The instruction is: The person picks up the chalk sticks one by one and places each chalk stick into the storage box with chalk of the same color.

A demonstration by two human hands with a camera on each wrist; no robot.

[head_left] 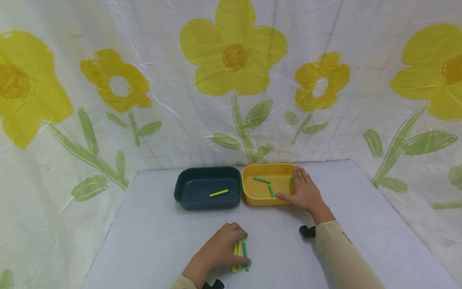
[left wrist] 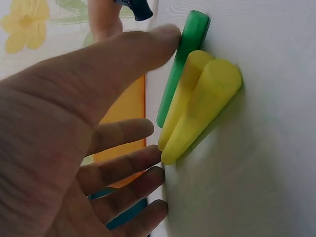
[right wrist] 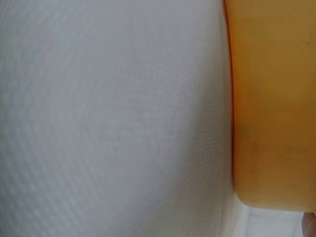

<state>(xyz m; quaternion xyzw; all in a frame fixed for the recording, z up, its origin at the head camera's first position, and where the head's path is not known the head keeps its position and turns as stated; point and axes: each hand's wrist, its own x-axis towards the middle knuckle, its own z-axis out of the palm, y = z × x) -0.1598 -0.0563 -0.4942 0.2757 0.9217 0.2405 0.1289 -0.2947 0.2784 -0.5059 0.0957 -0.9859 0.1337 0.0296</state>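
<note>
My left hand (head_left: pixel 224 248) reaches over two yellow sticks (left wrist: pixel 210 106) and a green stick (left wrist: pixel 190 47) that lie side by side on the table, chalk-like in shape. In the left wrist view its thumb overlaps the green stick, and the fingers are spread behind the far ends of the yellow pair. My right hand (head_left: pixel 306 194) rests on the right rim of a yellow tub (head_left: pixel 268 201), fingers extended and thumb over the front edge. Green sticks (head_left: pixel 261 180) lie inside that tub, one partly hidden by the hand. The right wrist view shows mainly the tub's outer wall (right wrist: pixel 276 108).
A dark teal tub (head_left: pixel 211 204) stands directly left of the yellow one, with a yellow stick (head_left: pixel 218 193) inside. Both are near the back of the white table (head_left: pixel 155 237). A white curtain (head_left: pixel 173 128) printed with yellow flowers hangs behind and at the sides.
</note>
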